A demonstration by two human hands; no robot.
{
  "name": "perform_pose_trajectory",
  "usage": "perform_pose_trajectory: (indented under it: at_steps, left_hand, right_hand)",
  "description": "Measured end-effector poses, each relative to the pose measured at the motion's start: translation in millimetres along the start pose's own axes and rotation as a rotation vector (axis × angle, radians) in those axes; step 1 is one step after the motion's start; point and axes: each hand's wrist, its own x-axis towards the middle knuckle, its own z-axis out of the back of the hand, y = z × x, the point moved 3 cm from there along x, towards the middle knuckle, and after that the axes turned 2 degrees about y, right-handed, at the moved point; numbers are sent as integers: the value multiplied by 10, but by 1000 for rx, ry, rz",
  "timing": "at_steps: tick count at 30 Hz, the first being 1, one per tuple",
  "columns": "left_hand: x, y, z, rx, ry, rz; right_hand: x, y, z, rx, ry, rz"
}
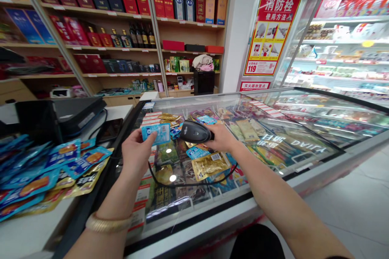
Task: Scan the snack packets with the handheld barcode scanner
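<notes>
Pinched between thumb and fingers of my left hand point(138, 149) is a small light-blue snack packet point(161, 133), held above the freezer's glass lid. My right hand point(222, 136) is wrapped round a black handheld barcode scanner point(196, 132), whose head points left toward the packet. The scanner's black cable point(188, 185) loops over the glass between my arms. Under the scanner lie a gold packet point(210, 166) and another light-blue packet point(197, 152) on the lid. More small packets point(170, 118) are spread just behind the scanner. The scanner's handle is mostly hidden by my right hand.
A heap of blue and gold snack packets point(39, 178) covers the white counter at left, with a dark phone-like slab point(110, 129) and black checkout equipment point(75, 113) behind. The glass-topped freezer point(291, 137) extends right. Shelves of boxes and bottles point(115, 16) line the back wall.
</notes>
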Motion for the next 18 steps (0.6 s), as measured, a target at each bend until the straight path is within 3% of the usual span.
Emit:
perform_pose_trajectory:
  at_steps: [5, 10, 15, 18]
  left_hand:
    - [48, -218, 228, 329, -109, -182]
    - [82, -517, 743, 854, -97, -514]
    - [136, -460, 1376, 1134, -87, -711]
    - [145, -372, 1575, 1194, -73, -718]
  right_hand:
    - [-13, -56, 23, 27, -54, -12]
    - [-24, -47, 51, 32, -119, 9]
    - [-22, -32, 70, 12, -134, -1]
    - [-20, -47, 72, 8, -135, -11]
